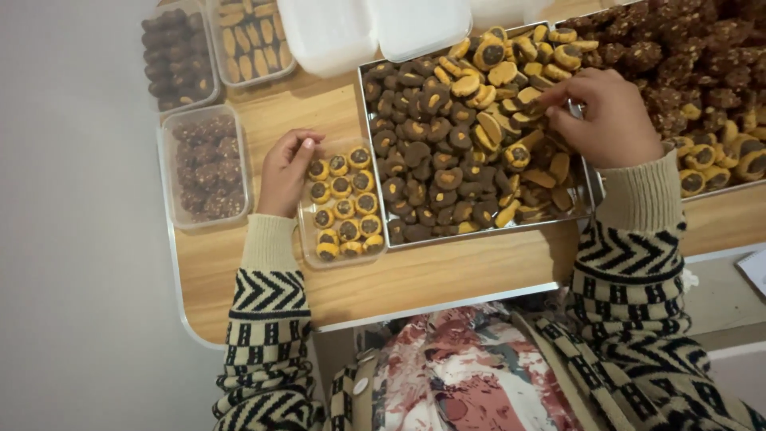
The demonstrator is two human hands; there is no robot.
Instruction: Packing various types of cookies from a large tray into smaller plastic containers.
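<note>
Resting on the wooden table (pixel 447 275), the left hand (pixel 286 172) steadies a clear plastic container (pixel 307 239) of round yellow cookies (pixel 345 207), fingers curled against its rim; the right hand (pixel 606 120) pinches among cookies in the metal tray (pixel 471 235), though whether it holds one is hidden.

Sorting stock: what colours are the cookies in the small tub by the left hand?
Yellow cookies with dark brown centres, seen in the head view.

Head camera, looking steeply down, close over table (pixel 447 275).
</note>
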